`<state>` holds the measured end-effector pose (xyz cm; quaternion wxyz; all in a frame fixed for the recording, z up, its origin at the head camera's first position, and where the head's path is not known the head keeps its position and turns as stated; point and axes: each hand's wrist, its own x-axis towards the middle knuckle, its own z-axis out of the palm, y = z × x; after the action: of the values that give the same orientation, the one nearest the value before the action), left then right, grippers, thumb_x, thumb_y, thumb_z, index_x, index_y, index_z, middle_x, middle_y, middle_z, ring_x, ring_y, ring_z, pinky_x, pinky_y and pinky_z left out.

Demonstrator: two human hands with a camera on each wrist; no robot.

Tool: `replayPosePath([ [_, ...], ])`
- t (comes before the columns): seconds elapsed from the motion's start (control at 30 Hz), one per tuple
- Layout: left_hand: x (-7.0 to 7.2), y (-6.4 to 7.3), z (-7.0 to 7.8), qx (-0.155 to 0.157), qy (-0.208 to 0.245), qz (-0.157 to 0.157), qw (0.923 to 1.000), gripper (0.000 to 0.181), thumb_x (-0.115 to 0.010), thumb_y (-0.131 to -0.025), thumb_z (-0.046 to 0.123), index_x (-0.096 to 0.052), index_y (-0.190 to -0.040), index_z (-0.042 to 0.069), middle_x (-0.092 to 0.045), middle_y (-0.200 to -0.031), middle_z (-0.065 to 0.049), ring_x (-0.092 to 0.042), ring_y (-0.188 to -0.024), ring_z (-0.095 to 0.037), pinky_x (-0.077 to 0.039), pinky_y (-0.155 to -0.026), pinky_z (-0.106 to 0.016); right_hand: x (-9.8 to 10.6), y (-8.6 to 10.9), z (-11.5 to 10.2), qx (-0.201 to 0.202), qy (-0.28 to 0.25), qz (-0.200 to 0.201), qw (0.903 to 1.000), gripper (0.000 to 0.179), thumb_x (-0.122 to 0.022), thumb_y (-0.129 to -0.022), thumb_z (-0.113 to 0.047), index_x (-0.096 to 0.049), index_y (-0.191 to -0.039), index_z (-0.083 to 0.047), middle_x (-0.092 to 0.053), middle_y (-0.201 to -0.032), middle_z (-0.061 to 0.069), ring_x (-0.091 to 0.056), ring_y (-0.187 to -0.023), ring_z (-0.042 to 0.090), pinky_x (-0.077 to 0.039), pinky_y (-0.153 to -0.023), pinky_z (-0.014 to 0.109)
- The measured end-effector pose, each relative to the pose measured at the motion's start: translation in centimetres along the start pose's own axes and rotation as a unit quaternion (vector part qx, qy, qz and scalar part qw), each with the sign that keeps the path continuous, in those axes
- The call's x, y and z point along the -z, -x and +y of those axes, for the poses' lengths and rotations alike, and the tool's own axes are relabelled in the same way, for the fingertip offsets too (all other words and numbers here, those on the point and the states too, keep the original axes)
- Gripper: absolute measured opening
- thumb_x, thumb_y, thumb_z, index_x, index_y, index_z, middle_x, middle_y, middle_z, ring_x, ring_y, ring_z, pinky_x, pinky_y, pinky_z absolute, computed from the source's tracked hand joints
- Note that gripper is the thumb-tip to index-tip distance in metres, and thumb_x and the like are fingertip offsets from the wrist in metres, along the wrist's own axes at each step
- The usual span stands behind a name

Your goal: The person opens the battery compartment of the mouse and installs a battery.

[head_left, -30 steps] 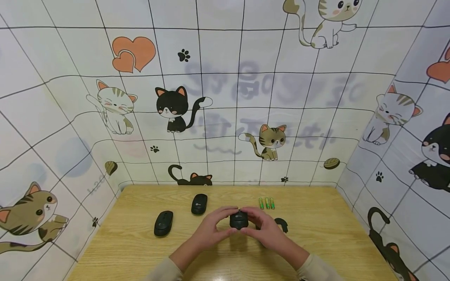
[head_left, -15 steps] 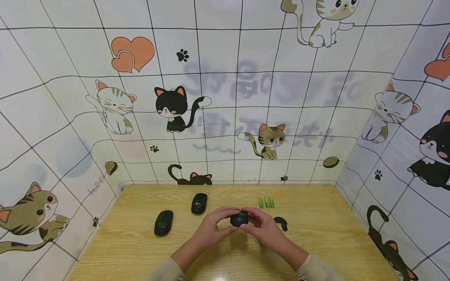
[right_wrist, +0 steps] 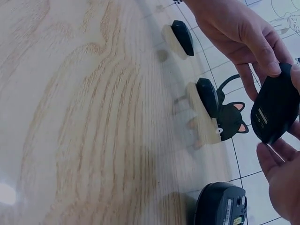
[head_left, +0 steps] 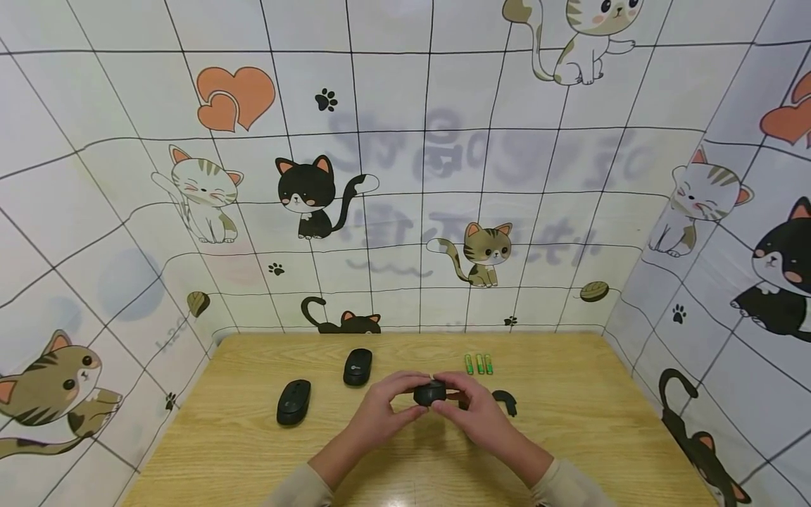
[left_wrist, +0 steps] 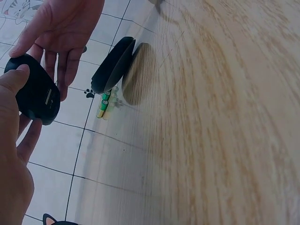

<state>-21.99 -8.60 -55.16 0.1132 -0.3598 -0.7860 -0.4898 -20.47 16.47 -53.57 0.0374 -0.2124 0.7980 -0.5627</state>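
Both hands hold a black computer mouse (head_left: 430, 393) between them, above the wooden table. My left hand (head_left: 379, 412) grips its left side with thumb and fingers; my right hand (head_left: 484, 414) grips the right side the same way. The wrist views show the dark underside of the held mouse (right_wrist: 275, 105), with a small pale label. Partly hidden behind the right hand in the head view, another mouse (right_wrist: 220, 206) lies upside down, its label and an opening in the base showing in the right wrist view. Beside that hand is a curved black cover (head_left: 506, 401).
Two black mice, one nearer (head_left: 294, 402) and one farther back (head_left: 357, 367), rest on the left of the table (head_left: 557, 366). Three green batteries (head_left: 479, 364) stand in a row at the back right. A cat-printed cloth (head_left: 393, 169) surrounds the table's back and sides.
The held mouse has tilted between the hands, and the pale logo on its top no longer shows. Both hands keep their grip in nearly the same place.
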Motion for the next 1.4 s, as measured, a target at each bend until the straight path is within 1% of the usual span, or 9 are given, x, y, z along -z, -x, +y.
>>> replayPosePath([
  [0.13,0.0,0.0,0.0,0.03,0.025,-0.005,0.9992,0.045,-0.087,-0.097,0.011,-0.075,-0.139,0.02,-0.07,-0.144,0.002,-0.068,-0.131,-0.024,-0.062,-0.102,-0.039,-0.2,0.0,0.2,0.019,0.02,0.018,0.9994,0.047,-0.079,-0.106,-0.032,-0.067,-0.149,-0.02,-0.066,-0.147,0.003,-0.064,-0.134,0.031,-0.052,-0.11,0.065],
  [0.27,0.0,-0.1,0.0,0.051,0.04,-0.006,0.9979,0.044,-0.086,-0.098,0.011,-0.075,-0.139,0.021,-0.07,-0.144,0.003,-0.067,-0.133,-0.023,-0.062,-0.102,-0.038,-0.4,0.1,0.4,0.038,0.041,0.035,0.9978,0.046,-0.08,-0.105,-0.031,-0.068,-0.148,-0.021,-0.067,-0.145,0.001,-0.065,-0.132,0.028,-0.055,-0.107,0.061],
  [0.47,0.0,-0.1,0.0,0.05,0.036,-0.005,0.9981,0.041,-0.084,-0.1,0.015,-0.075,-0.14,0.022,-0.071,-0.143,0.003,-0.067,-0.132,-0.022,-0.062,-0.102,-0.039,-0.8,0.2,0.6,0.062,0.089,0.066,0.9919,0.046,-0.085,-0.1,-0.026,-0.071,-0.144,-0.024,-0.07,-0.14,-0.006,-0.067,-0.127,0.021,-0.059,-0.101,0.056],
  [0.63,0.1,0.0,-0.1,0.055,0.044,-0.011,0.9975,0.041,-0.083,-0.102,0.019,-0.074,-0.141,0.025,-0.071,-0.141,0.004,-0.068,-0.131,-0.02,-0.062,-0.102,-0.04,-1.0,0.2,0.6,0.112,0.134,0.086,0.9809,0.045,-0.088,-0.097,-0.022,-0.073,-0.14,-0.025,-0.072,-0.134,-0.01,-0.069,-0.123,0.016,-0.061,-0.099,0.054],
  [0.83,0.1,0.0,-0.3,0.07,0.047,-0.019,0.9963,0.038,-0.082,-0.102,0.024,-0.074,-0.14,0.029,-0.072,-0.139,0.008,-0.068,-0.13,-0.018,-0.061,-0.103,-0.038,-0.9,0.1,0.3,0.163,0.169,0.086,0.9683,0.045,-0.088,-0.097,-0.019,-0.073,-0.139,-0.025,-0.071,-0.134,-0.011,-0.07,-0.124,0.015,-0.062,-0.099,0.047],
  [0.97,0.1,-0.1,-0.3,0.074,0.053,-0.02,0.9956,0.037,-0.082,-0.102,0.023,-0.074,-0.138,0.028,-0.073,-0.137,0.007,-0.069,-0.129,-0.018,-0.061,-0.103,-0.039,-0.9,0.1,0.3,0.177,0.182,0.087,0.9632,0.048,-0.089,-0.095,-0.014,-0.072,-0.14,-0.023,-0.072,-0.134,-0.009,-0.071,-0.122,0.015,-0.063,-0.097,0.045],
  [1.07,0.0,-0.1,-0.3,0.066,0.05,-0.019,0.9964,0.037,-0.081,-0.103,0.022,-0.074,-0.138,0.025,-0.073,-0.137,0.005,-0.07,-0.127,-0.02,-0.062,-0.102,-0.04,-0.9,0.0,0.4,0.186,0.184,0.091,0.9609,0.05,-0.089,-0.094,-0.011,-0.072,-0.14,-0.022,-0.072,-0.133,-0.008,-0.071,-0.12,0.015,-0.064,-0.093,0.048],
  [1.23,0.0,-0.1,-0.2,0.067,0.05,-0.019,0.9963,0.038,-0.08,-0.103,0.021,-0.073,-0.14,0.024,-0.073,-0.137,0.003,-0.072,-0.124,-0.02,-0.062,-0.102,-0.038,-1.0,-0.1,0.6,0.193,0.171,0.095,0.9615,0.05,-0.09,-0.093,-0.009,-0.073,-0.139,-0.021,-0.073,-0.131,-0.009,-0.071,-0.118,0.014,-0.064,-0.091,0.044],
  [1.4,0.1,-0.2,0.0,0.077,0.073,-0.018,0.9942,0.044,-0.081,-0.103,0.017,-0.069,-0.145,0.022,-0.074,-0.133,0.002,-0.072,-0.121,-0.019,-0.062,-0.101,-0.035,-1.1,0.0,0.3,0.157,0.11,0.088,0.9774,0.046,-0.085,-0.099,-0.012,-0.072,-0.141,-0.024,-0.072,-0.129,-0.01,-0.072,-0.115,0.015,-0.065,-0.09,0.042],
])
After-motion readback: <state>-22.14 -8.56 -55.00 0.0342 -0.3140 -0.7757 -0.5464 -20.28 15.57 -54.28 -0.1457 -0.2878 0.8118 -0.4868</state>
